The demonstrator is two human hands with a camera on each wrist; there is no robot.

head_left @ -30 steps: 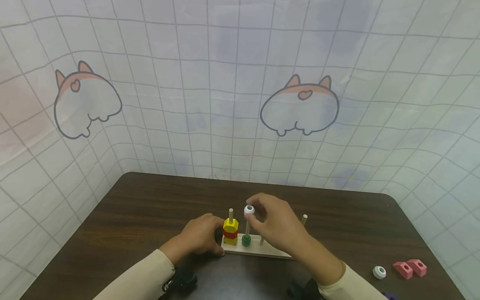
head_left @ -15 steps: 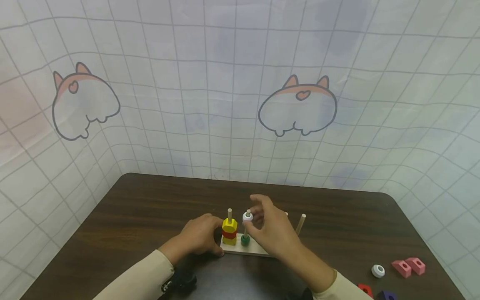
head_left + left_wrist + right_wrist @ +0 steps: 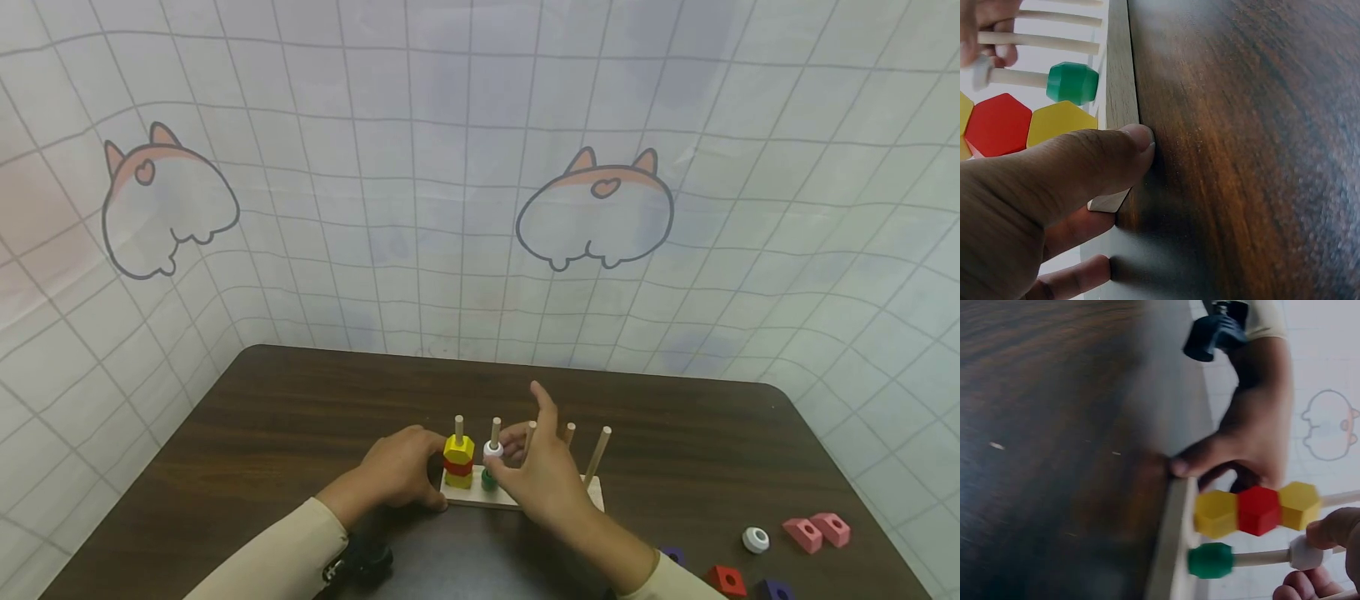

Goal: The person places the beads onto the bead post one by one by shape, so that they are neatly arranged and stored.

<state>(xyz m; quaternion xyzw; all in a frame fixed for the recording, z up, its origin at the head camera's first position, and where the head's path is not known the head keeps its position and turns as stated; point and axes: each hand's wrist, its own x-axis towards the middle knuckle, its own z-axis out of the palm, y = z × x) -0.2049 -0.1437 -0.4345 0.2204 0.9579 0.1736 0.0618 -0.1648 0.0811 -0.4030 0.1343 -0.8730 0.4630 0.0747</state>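
A wooden peg board (image 3: 480, 498) with upright pegs lies on the dark table. My left hand (image 3: 401, 468) grips its left end, thumb against the front edge and fingers behind. The leftmost peg carries a red hexagonal bead (image 3: 1258, 510) between a lower yellow bead (image 3: 1216, 512) and an upper yellow bead (image 3: 1299, 505). On the second peg a green bead (image 3: 1072, 82) sits at the base. Higher up that peg is a white bead (image 3: 492, 449), apart from the green one, pinched by my right hand (image 3: 551, 479) with the index finger raised. This hand hides part of the board.
At the right lie another white bead (image 3: 756, 540), two pink slanted blocks (image 3: 802, 535), a red block (image 3: 726, 581) and purple blocks (image 3: 776, 590), some cut off by the frame or sleeve. A grid-patterned cloth (image 3: 450, 208) hangs behind the table (image 3: 337, 392).
The white bead has gone from the top of the second peg to partway down it, my right hand lowering with it and its index finger lifting. My left hand stays put.
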